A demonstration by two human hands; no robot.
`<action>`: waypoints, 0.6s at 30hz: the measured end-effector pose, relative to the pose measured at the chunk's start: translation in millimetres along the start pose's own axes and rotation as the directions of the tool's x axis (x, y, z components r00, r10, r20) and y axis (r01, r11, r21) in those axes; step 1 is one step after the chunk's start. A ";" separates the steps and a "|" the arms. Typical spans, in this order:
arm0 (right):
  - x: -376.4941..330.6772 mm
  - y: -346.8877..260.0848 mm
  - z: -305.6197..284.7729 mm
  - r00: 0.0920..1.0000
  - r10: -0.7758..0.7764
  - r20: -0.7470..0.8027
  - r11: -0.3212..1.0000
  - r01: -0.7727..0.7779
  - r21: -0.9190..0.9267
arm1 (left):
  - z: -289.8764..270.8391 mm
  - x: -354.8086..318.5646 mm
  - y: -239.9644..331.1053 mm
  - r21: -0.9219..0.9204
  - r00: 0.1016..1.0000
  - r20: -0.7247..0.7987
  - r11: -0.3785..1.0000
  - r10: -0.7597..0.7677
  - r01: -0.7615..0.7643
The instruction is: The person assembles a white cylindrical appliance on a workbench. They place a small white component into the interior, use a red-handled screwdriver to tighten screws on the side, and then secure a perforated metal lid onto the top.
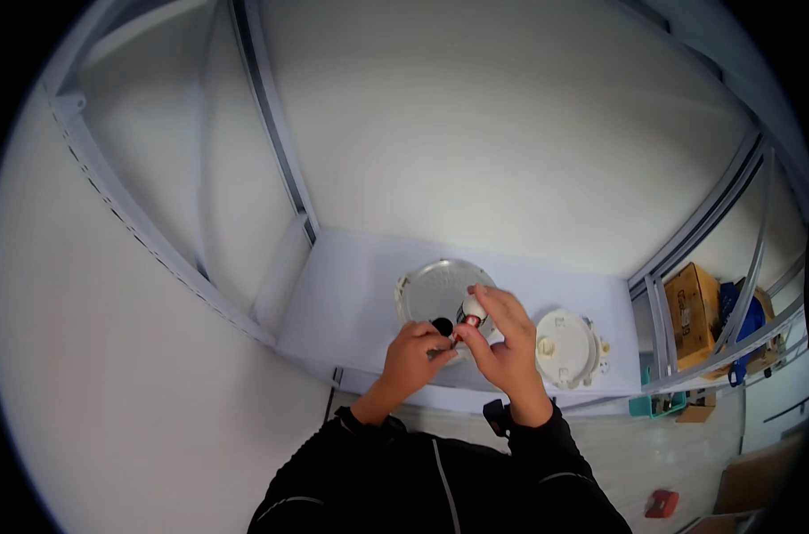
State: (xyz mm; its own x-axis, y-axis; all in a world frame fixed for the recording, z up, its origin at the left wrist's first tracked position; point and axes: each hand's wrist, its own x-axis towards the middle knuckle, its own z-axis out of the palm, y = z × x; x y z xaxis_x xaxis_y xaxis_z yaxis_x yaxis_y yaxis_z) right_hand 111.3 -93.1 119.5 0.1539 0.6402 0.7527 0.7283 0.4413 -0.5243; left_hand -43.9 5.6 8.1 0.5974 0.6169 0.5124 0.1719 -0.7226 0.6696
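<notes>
A round grey-white disc-shaped housing (pixel 440 289) lies on the white table (pixel 351 294), with a dark hole near its front edge. My left hand (pixel 413 356) pinches something small at that front edge, beside the hole. My right hand (pixel 507 343) holds a small white bulb-like part with a red end (pixel 472 313) over the disc, fingers closed on it. Both hands meet at the disc's near rim. What my left fingers grip is too small to tell.
A second round cream-coloured cover (pixel 565 347) lies on the table right of my hands. White booth walls and metal frame rails (pixel 280 151) enclose the table. Cardboard boxes (pixel 694 311) and a blue bag (pixel 750 325) stand at the right; a red object (pixel 662 504) lies on the floor.
</notes>
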 end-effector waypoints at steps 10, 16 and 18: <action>12.3 -9.2 -3.3 1.000 0.005 -0.010 0.992 -0.004 0.127 | 1.0 4.1 0.7 -0.015 1.000 -0.015 1.000 0.008 -0.008; -4.7 5.4 -6.8 1.000 -0.021 -0.009 0.995 0.020 -0.098 | 1.8 5.6 -0.2 -0.018 1.000 -0.007 1.000 0.002 -0.002; -4.1 6.1 -7.8 1.000 -0.018 -0.014 0.998 0.017 -0.063 | 3.0 4.6 -0.7 -0.026 1.000 0.000 1.000 0.002 -0.002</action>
State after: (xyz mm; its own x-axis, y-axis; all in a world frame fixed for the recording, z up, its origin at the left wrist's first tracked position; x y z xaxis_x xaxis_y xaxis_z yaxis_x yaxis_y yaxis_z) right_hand 120.2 -97.9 116.3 0.1504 0.6231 0.7676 0.7716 0.4115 -0.4852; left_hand -38.9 8.0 8.3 0.5977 0.6156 0.5137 0.1504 -0.7154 0.6823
